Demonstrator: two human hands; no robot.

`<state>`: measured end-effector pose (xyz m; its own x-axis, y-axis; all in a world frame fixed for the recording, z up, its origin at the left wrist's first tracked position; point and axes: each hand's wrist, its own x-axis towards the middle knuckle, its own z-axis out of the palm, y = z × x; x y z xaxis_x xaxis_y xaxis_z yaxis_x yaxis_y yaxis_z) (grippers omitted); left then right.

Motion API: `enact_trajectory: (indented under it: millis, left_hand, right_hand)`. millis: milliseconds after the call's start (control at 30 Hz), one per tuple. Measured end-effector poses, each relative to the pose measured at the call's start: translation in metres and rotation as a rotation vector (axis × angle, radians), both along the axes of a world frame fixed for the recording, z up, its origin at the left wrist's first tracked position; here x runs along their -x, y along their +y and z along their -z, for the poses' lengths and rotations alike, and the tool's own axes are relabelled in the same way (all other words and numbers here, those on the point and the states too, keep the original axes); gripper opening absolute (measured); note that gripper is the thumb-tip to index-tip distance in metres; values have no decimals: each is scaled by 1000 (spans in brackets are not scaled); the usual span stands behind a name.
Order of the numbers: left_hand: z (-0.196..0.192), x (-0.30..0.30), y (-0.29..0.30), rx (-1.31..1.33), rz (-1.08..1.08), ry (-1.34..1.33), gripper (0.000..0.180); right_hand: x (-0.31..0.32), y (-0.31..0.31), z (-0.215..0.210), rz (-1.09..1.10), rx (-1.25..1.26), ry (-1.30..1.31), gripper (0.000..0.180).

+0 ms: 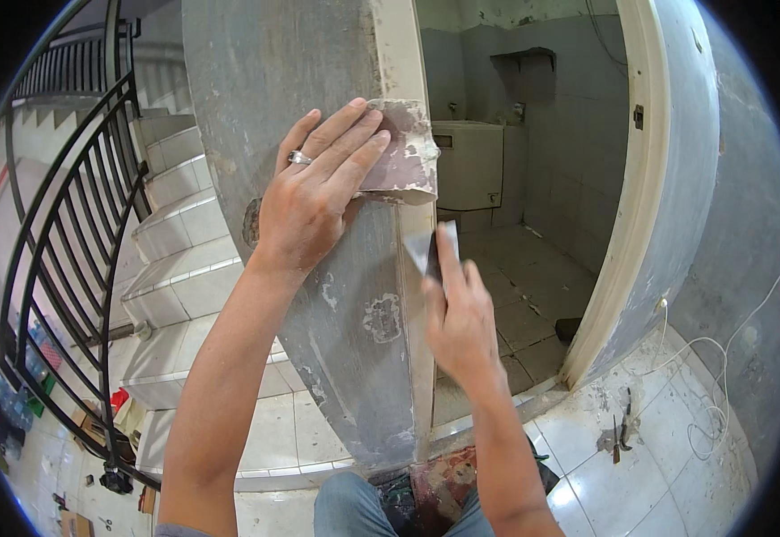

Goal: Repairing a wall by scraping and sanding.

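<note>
My left hand (314, 192), wearing a ring, lies over a brownish, curved, stained sheet (399, 152) at the wall's edge beside the doorway. Its fingers stretch across the sheet and its thumb is hidden behind. Cream-coloured paste crusts the sheet's right edge, and the lower rim curls. Just below, my right hand (464, 318) grips a putty knife (420, 251) with a metal blade, index finger extended along it; the hand is slightly blurred. The blade is near the cream door frame edge (418, 340). The grey wall (345, 358) under my left forearm has rough, pale patches.
White tiled stairs (184, 224) with a black railing (68, 259) rise at left. Through the doorway stand a pale tank (470, 166) and a wall shelf (524, 55). Tools (621, 430) and a white cable (721, 394) lie on the right floor. Clutter lies at lower left.
</note>
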<state>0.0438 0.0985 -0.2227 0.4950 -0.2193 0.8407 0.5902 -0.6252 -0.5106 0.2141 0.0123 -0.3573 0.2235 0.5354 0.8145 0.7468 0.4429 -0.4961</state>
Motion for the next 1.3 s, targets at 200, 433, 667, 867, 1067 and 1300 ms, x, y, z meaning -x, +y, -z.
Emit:
enact_trajectory:
  millis: [200,433,667,867,1067,1300]
  left_hand:
    - [-1,-1,-4,6,-20,9,53]
    - [-2,-2,-3,-14,-43,25,53]
    - [-1,0,1,28,10,15,54]
    - [-5,0,6,41,225,-101,58]
    - [-68,23,5,-69,65,-210,57]
    - [-107,22,13,-176,-37,-228,55]
  right_hand:
    - [-20,-2,4,-61,37,-80,60]
    - [-22,4,-19,-44,-6,-77,59]
    - [-14,5,-19,-16,50,-120,59]
    - [8,4,-77,81,-34,-105,58]
    - [15,-4,-60,172,125,-79,53]
    - [22,-7,-139,243,96,-95,49]
